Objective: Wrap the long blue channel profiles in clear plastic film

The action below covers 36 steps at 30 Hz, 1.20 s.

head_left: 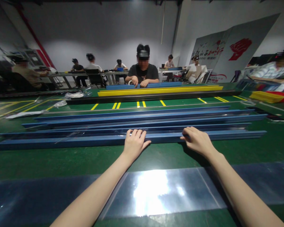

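Observation:
Long blue plastic channels lie side by side across the green table, with bits of clear film on them. On the nearest channel rests my left hand, its fingers draped over the near wall and the thumb stretched out to the right. Farther right, my right hand is closed, with curled fingers and thumb at the same channel's near wall. Its palm side and fingertips are partly hidden. A wide strip of clear plastic film lies flat beneath my forearms.
Beyond the blue channels lie a black channel and a yellow channel. A co-worker sits opposite, hands on another blue channel. A phone and a yellow tray are at right. Crumpled film lies at left.

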{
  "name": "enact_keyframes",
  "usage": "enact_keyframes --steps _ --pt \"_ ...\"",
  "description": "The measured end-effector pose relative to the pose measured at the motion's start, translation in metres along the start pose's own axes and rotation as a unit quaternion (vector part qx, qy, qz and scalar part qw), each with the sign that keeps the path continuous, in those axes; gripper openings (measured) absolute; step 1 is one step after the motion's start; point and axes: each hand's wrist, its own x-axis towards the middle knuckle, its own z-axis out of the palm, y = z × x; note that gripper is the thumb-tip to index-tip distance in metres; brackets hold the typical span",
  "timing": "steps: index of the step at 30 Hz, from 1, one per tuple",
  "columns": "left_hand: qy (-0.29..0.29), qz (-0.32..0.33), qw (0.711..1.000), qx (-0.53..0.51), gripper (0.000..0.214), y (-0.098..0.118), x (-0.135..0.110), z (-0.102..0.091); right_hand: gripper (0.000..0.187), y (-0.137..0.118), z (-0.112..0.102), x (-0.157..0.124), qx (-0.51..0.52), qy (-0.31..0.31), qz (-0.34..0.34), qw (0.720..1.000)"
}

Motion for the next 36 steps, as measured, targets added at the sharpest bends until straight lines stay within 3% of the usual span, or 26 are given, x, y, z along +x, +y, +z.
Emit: enact_keyframes --steps 7,15,22,36 --pt "0.007 -0.015 1.0 -0.001 0.036 0.001 0.0 -0.001 0.015 -0.001 -0.001 0.0 -0.002 0.003 -0.007 1.0" --pt "-0.003 -0.006 1.0 0.013 0.034 0.0 0.0 0.0 0.038 -0.015 0.007 0.004 -0.009 -0.012 -0.059 0.998" --pt "-0.004 -0.005 1.0 0.02 0.033 0.001 0.0 -0.001 0.023 -0.029 0.016 0.009 0.082 0.01 -0.063 0.995" --pt "0.006 0.001 1.0 -0.002 0.032 -0.001 0.0 0.001 0.007 -0.032 0.019 0.01 0.145 0.021 -0.077 0.986"
